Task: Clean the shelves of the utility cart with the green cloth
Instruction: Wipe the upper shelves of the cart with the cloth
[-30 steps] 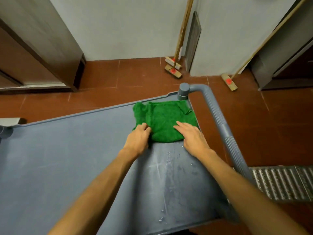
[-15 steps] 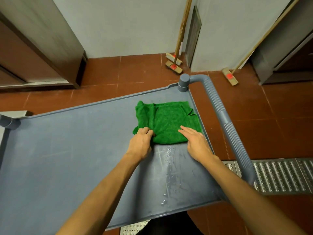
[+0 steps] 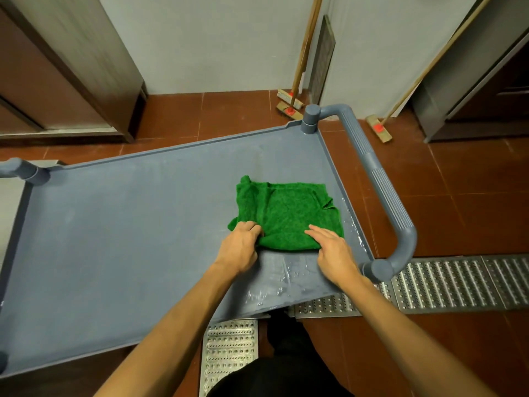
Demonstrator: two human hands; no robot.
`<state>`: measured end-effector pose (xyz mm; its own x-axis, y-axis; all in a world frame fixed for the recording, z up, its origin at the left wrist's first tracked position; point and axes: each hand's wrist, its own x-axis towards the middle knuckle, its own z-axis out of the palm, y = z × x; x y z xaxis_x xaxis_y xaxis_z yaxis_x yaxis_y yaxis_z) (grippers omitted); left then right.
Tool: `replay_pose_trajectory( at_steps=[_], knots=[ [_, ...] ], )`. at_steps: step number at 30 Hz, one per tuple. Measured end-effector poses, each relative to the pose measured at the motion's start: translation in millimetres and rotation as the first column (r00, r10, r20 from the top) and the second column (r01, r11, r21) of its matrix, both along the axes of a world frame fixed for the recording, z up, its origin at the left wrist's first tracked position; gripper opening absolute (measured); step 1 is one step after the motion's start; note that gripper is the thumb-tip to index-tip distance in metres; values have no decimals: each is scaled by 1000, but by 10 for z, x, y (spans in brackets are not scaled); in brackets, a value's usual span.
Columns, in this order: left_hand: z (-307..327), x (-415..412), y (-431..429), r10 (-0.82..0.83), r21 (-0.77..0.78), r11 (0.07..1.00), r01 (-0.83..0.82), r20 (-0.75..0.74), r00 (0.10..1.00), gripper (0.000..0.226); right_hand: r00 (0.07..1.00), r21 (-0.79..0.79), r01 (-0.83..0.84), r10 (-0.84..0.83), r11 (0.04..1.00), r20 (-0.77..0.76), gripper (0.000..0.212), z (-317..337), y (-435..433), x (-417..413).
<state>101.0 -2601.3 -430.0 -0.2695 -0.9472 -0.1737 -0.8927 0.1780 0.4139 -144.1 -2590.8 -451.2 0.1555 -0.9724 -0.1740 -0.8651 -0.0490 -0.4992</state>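
The grey plastic cart shelf (image 3: 120,230) lies bare all the way left, with a raised rim around it and a ribbed grey handle (image 3: 380,179) along its right end. Two wooden brooms (image 3: 297,78) lean on the far wall. The rumpled green cloth (image 3: 289,216) sits near the right rim; the left hand (image 3: 239,247) pinches its near-left corner, and the right hand (image 3: 333,253) presses flat, fingers spread.

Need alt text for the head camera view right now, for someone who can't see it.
Both hands press a green cloth onto the grey top shelf of a utility cart, near its handle; the left hand bunches the cloth's edge, the right hand lies flat. Wet streaks show on the shelf nearest the person.
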Motion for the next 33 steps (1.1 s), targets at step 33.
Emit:
replay_pose_trajectory(
  at_steps=[33],
  knots=[
    [116, 647, 1781, 85, 55, 994, -90, 89, 992, 22, 817, 121, -369, 384, 921, -430, 59, 320, 1180, 768]
  ],
)
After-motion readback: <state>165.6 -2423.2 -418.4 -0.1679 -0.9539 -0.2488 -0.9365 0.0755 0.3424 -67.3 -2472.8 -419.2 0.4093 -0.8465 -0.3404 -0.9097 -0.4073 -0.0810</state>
